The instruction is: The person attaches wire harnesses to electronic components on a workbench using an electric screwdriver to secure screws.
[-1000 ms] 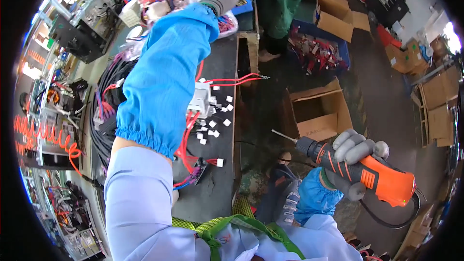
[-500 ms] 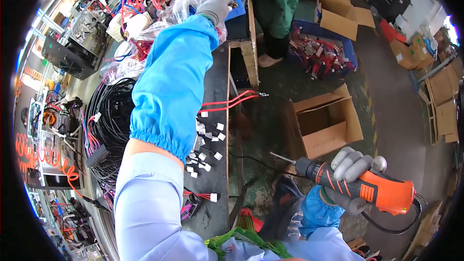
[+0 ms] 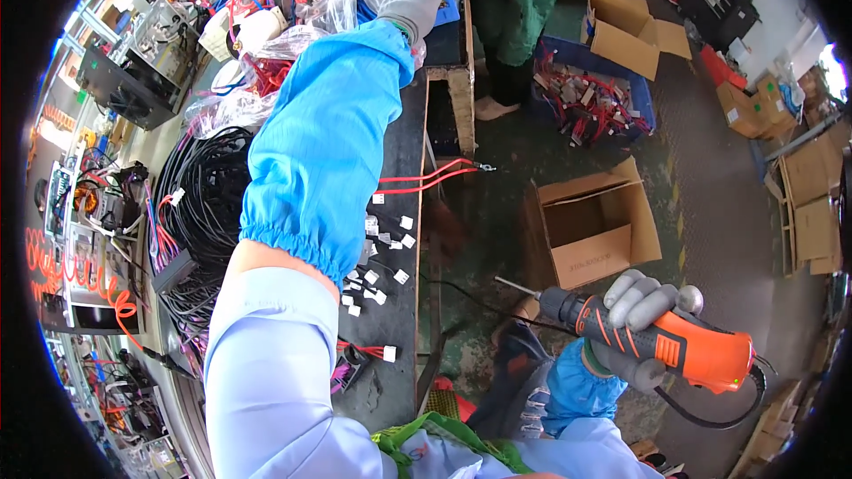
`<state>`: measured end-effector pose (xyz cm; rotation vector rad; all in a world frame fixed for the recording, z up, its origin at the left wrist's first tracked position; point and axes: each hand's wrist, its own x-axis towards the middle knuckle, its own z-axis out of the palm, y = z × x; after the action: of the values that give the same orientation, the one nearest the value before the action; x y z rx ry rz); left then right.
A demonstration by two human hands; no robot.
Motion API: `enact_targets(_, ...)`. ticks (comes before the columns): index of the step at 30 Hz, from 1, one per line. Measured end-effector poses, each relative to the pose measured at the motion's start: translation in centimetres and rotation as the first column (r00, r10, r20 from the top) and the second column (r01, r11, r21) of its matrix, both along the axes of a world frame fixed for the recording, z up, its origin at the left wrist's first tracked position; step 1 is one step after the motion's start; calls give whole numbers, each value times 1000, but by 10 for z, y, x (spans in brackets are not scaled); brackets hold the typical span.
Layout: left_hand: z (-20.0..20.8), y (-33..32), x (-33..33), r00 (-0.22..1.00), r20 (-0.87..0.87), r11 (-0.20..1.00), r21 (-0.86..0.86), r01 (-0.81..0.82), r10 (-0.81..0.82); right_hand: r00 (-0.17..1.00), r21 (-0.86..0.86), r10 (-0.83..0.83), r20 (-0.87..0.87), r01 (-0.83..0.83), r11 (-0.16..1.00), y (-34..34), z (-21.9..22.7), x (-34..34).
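My gloved left hand (image 3: pixel 414 5) reaches to the far end of the bench, over the edge of a small blue tray (image 3: pixel 450 7). Its fingers curl down into the tray, so their tips and whatever is in them are hidden. Off the bench at the right, my gloved right hand (image 3: pixel 641 303) is wrapped round an orange and black power screwdriver (image 3: pixel 701 353), its bit pointing left. Red wires with a metal terminal (image 3: pixel 485 167) stick out past the bench edge from under my left sleeve. Small white connectors (image 3: pixel 377 294) lie scattered beside that arm.
Coiled black cable (image 3: pixel 209 186) and clear plastic bags (image 3: pixel 232 115) crowd the bench's left side. An open cardboard box (image 3: pixel 603 248) stands on the floor, with a blue bin (image 3: pixel 646 106) of wired parts farther off. Another person in green trousers (image 3: pixel 519 0) stands at the far end.
My left hand has shifted slightly right and its fingers have dipped lower into the blue tray, hiding the brass-coloured pieces seen by them before. The right hand keeps its hold on the screwdriver.
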<state>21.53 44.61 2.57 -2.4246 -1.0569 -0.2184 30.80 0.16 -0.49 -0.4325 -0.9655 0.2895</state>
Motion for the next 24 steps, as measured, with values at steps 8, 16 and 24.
enact_targets(8, -4, 23, -7, 989, 124, 989, 133, 68, -84, 1000, -7, 11, -4, -11, 1000, 0, 1, 0)
enact_targets(16, 36, 54, -39, 676, 730, 994, 99, 42, -101, 1000, 24, 20, -15, -20, 1000, -7, 16, -7)
enact_targets(24, 111, -87, -63, 320, 932, 592, -356, 723, 169, 996, 135, -89, -16, 90, 987, -47, 63, -19)
